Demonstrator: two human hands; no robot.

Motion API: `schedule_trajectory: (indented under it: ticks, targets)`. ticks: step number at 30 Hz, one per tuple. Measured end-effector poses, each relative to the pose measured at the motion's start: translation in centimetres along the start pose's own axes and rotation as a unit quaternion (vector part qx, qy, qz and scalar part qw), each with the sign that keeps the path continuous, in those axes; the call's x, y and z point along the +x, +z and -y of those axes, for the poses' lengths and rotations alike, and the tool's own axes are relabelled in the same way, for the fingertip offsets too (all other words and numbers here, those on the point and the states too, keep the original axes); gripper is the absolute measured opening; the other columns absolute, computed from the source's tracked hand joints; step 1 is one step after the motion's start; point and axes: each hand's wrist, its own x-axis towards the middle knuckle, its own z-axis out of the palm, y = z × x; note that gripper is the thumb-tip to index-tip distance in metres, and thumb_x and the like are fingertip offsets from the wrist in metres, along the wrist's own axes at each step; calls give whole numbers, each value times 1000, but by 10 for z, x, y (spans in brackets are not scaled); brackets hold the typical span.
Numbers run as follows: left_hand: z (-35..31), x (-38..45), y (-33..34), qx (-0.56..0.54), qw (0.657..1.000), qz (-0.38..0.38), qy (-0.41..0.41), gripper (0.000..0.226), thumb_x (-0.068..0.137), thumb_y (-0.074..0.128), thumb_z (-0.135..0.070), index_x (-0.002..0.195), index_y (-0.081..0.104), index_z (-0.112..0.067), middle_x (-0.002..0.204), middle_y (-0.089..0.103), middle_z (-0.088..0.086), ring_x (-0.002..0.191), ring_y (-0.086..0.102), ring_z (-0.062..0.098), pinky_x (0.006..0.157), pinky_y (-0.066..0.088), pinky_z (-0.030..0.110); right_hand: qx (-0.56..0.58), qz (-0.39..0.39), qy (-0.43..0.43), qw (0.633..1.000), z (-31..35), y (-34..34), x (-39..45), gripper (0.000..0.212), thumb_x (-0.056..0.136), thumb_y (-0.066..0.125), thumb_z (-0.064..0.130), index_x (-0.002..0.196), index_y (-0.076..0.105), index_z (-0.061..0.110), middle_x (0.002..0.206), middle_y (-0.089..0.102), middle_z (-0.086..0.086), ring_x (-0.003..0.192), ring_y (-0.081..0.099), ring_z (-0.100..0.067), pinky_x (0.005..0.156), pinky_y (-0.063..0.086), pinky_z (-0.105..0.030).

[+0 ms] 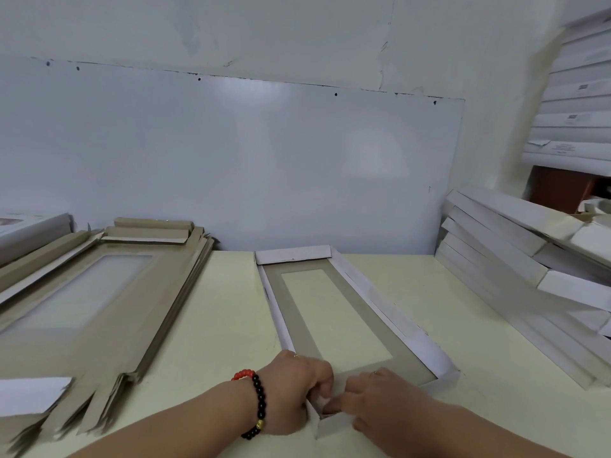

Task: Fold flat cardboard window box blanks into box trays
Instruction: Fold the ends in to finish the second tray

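1. A box tray (344, 312) lies in the middle of the pale table (211, 312), with its long side going away from the person. It is almost made: the far wall is up, the two long side walls are up, and you can see the table through the window hole in its floor

2. The step now looks like the last one, folding the near end wall (334, 424) and tucking it in at the corner

3. The left hand (297, 388) is curled around the near left corner and pinches the white flap there. It wears a bead bracelet (256, 404) on the wrist

4. The right hand (373, 401) lies on the near end wall with its fingers stretched toward the left hand. They press on the card, but I cannot tell if the thumb pinches it too

5. Next, I think the end wall has to be pushed up straight and its flap tucked in so it stays. The near right corner (446, 371) looks a bit loose and may need a press too

6. On the left is a pile of flat blanks (109, 302), brown side up, waiting to be folded. It sits close to the left arm

7. On the right are finished white trays (515, 259), leaning in a stack. More white boxes (575, 104) are piled high in the far right corner

8. Nothing sits between the hands and the tray. The piles are on both sides, so there is not much room to slide the tray sideways
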Motion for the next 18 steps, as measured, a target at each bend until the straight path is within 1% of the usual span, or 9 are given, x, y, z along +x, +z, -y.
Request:
schedule_trajectory:
  ticks: [2,4,6,7,8,10,13,16,18]
  targets:
    - [-2,-3,6,60,998,-13,21,29,68,51,-9,89,52,-29,93,58,-12,96,53,11,100,26,18,-60,-82,6,995,3,4,-2,33,67,68,56,94,71,38,87,65,16,84,63,-2,77,43,-15]
    - [-5,-4,18,149,986,-47,50,27,64,54,-16,86,50,-30,93,54,-14,106,52,14,110,22,33,-33,-122,39,991,13,4,-4,38,43,69,66,65,66,35,66,58,22,64,59,4,68,43,-16]
    - [-8,-6,27,162,985,-51,19,35,66,54,-25,99,49,-30,117,50,-8,133,35,18,117,7,45,5,-120,93,988,6,10,-10,48,47,66,70,79,68,35,88,66,14,88,66,-6,87,35,-26]
    - [-8,-7,30,143,988,-54,-8,41,69,53,-30,109,45,-30,134,40,-6,143,16,16,116,-7,45,9,-106,137,985,-2,11,-13,60,54,61,73,100,66,34,119,63,3,117,58,-14,100,28,-35]
    - [-7,-8,33,118,991,-60,-34,48,71,52,-34,117,39,-30,147,26,-7,147,-3,13,114,-17,42,14,-92,181,979,-14,13,-17,72,61,53,77,119,55,34,149,38,-1,142,31,-21,108,18,-47]
    - [-8,-10,36,68,992,-82,-67,60,70,54,-38,125,30,-34,153,-1,-20,142,-24,8,111,-20,35,65,-28,275,959,-33,13,-29,80,66,40,82,132,36,37,161,-7,4,148,-10,-28,109,11,-57]
    - [-11,-13,38,-4,991,-86,-98,65,72,55,-41,130,27,-36,151,-14,-20,138,-31,8,117,-11,35,116,-38,270,955,-42,21,-38,48,82,46,66,118,48,34,138,36,9,137,22,-20,104,33,-38]
    - [-20,-7,40,14,992,-83,-97,45,87,47,-41,128,37,-23,159,-13,-1,144,-26,23,119,-5,32,141,-113,217,959,-27,25,-34,23,94,48,39,113,59,31,117,51,15,116,42,-8,92,38,-21]
    - [-27,-1,45,28,991,-93,-92,42,91,38,-41,127,39,-19,160,-5,2,144,-25,25,118,-8,29,73,-151,185,968,-8,22,-27,20,79,71,38,96,68,26,102,62,9,100,57,-7,76,45,-16]
